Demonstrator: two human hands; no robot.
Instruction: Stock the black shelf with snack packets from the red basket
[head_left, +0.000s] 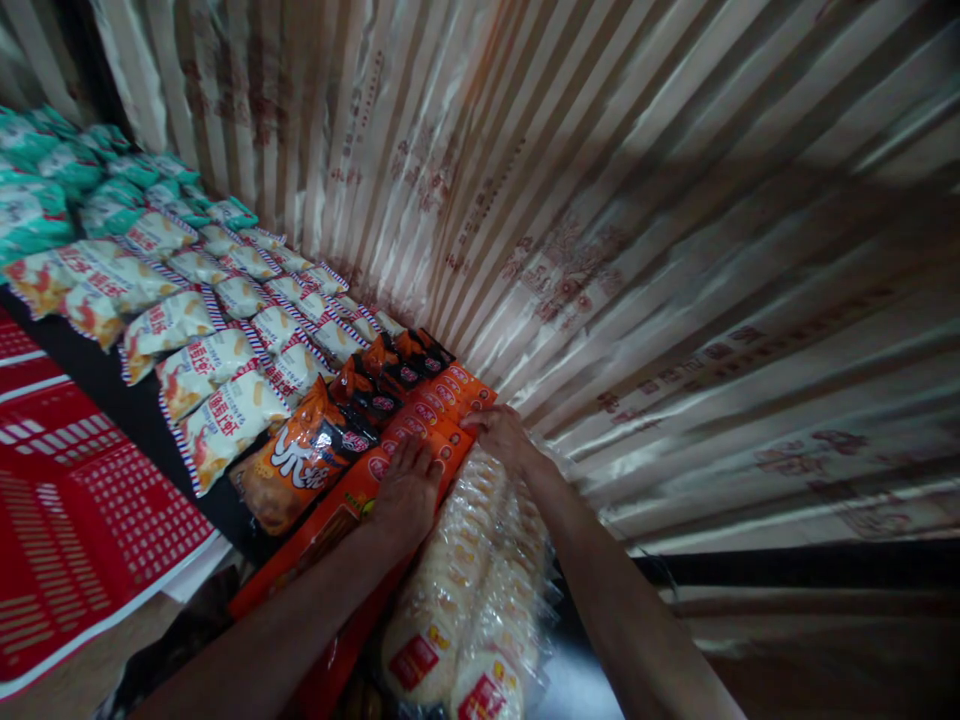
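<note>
Striped curtain (637,250) fills far and right. White snack bags (225,340) run far-left. Orange packs (420,430) sit centre, rice-cracker packs (465,590) just right, touching. Left hand (405,490) pressed flat on orange packs; right hand (499,435) fingers curled over cracker packs' far end.

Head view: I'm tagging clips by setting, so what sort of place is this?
Probably a shop shelf: rows of snack bags, orange packs under the left hand, and a red price sheet.
</note>
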